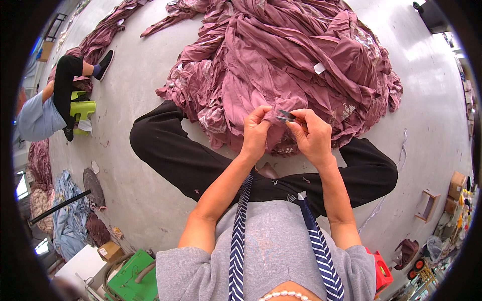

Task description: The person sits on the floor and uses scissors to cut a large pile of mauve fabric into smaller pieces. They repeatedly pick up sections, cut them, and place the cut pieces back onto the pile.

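A big heap of dusty-pink fabric (266,55) lies on the floor in front of me and reaches up between my legs. My left hand (256,133) pinches a fold of that fabric near the heap's close edge. Just right of it, my right hand (312,136) is closed around small dark thread snips (285,116). Their blades point left, right beside the pinched fold; whether they touch it I cannot tell. A white label (319,68) shows on the heap, beyond my right hand.
At the left another person (42,115) sits on a yellow-green stool (83,108), by more pink fabric. Blue cloth (72,215) lies lower left, near a green board (134,276). A small wooden frame (427,205) and a red plastic seat (382,271) are at the right.
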`<action>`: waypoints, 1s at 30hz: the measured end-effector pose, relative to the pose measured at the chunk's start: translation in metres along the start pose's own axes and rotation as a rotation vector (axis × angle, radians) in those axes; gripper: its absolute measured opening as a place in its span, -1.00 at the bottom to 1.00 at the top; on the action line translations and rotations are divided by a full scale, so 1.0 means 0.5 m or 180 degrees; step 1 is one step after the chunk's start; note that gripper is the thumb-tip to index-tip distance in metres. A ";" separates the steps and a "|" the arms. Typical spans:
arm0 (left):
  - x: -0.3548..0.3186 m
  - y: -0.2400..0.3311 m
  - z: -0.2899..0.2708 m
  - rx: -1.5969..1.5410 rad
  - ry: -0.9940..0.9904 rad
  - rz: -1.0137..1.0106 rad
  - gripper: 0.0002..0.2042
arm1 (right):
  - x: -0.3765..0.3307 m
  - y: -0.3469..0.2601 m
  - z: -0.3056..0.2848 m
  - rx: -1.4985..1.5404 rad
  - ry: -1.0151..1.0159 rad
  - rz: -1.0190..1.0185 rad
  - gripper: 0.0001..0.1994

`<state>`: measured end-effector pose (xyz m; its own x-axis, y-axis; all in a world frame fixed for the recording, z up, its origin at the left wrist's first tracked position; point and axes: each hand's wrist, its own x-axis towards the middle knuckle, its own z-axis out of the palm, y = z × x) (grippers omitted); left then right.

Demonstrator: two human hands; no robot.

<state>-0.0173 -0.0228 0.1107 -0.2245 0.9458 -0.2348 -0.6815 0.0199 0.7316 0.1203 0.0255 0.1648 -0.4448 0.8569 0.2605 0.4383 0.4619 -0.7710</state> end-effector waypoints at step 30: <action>0.012 0.036 -0.017 -0.0005 0.0345 -0.0191 -0.90 | -0.048 -0.055 -0.043 0.1414 -0.1807 0.0059 -0.72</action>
<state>-0.0365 -0.0193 0.1169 -0.2571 0.9022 -0.3462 -0.6970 0.0750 0.7132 0.1358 -0.0028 0.1920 -0.8306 0.5568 -0.0042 0.1444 0.2082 -0.9674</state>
